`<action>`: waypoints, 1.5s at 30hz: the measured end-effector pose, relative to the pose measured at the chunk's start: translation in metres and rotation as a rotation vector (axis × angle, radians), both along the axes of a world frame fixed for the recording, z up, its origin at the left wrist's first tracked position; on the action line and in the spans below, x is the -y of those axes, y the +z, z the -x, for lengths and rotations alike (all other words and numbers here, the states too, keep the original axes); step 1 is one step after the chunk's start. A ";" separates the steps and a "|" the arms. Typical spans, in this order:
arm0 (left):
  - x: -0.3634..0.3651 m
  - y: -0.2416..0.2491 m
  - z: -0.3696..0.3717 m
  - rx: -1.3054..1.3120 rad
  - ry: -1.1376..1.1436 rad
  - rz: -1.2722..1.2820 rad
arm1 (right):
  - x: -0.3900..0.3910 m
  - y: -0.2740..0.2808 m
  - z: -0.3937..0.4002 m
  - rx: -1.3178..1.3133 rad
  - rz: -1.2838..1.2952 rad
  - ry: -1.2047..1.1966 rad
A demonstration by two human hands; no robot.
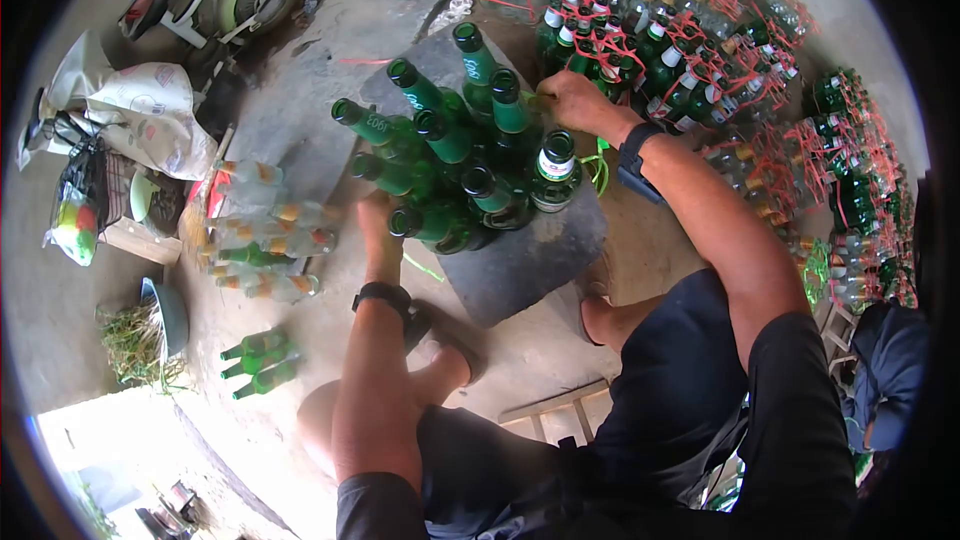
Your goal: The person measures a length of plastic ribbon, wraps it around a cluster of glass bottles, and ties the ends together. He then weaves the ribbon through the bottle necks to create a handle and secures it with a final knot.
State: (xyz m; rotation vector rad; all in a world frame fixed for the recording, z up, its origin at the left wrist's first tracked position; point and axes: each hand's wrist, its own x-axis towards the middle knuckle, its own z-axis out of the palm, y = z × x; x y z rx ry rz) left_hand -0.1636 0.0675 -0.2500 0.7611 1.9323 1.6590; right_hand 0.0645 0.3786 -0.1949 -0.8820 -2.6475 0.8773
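A cluster of several green glass bottles [445, 140] stands upright, packed closely on a dark flat slab [520, 275] in front of me. One bottle [556, 172] at its right side bears a white neck label. My right hand [582, 105] is closed at the far right side of the cluster; what its fingers grip is not clear. Below that hand hangs a loop of bright green strap [600, 168]. My left hand [376, 225] is low against the cluster's left side, its fingers mostly hidden or blurred. Another green strap end [425, 268] shows near it.
Bundles of bottles tied with red strap [660, 50] fill the right and back. Clear bottles [265, 235] lie on the floor at left, with green bottles [258, 365] nearer. A scooter [250, 0], white sacks [150, 100] and a basin [165, 318] stand farther left.
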 end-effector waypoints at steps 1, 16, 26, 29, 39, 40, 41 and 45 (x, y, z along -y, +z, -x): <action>0.001 -0.006 0.001 -0.089 0.008 0.034 | 0.001 -0.003 -0.001 -0.003 0.030 0.016; 0.008 -0.042 0.018 0.121 0.051 -0.061 | -0.001 -0.032 0.008 0.028 -0.028 0.130; 0.023 -0.097 0.024 0.186 0.133 -0.146 | -0.001 -0.042 -0.005 0.038 0.005 0.147; 0.023 -0.096 0.024 -0.028 0.043 -0.173 | 0.000 -0.041 -0.012 0.057 0.056 0.153; 0.021 -0.009 -0.008 0.072 -0.079 0.217 | 0.009 -0.023 -0.051 0.126 0.095 0.116; 0.020 -0.007 -0.009 0.118 -0.053 0.255 | 0.012 -0.025 -0.053 0.127 0.097 0.113; 0.019 -0.004 -0.011 0.120 -0.056 0.256 | 0.015 -0.028 -0.057 0.155 0.111 0.093; 0.017 0.012 -0.022 0.115 -0.046 0.193 | 0.038 -0.031 -0.072 0.063 0.123 0.058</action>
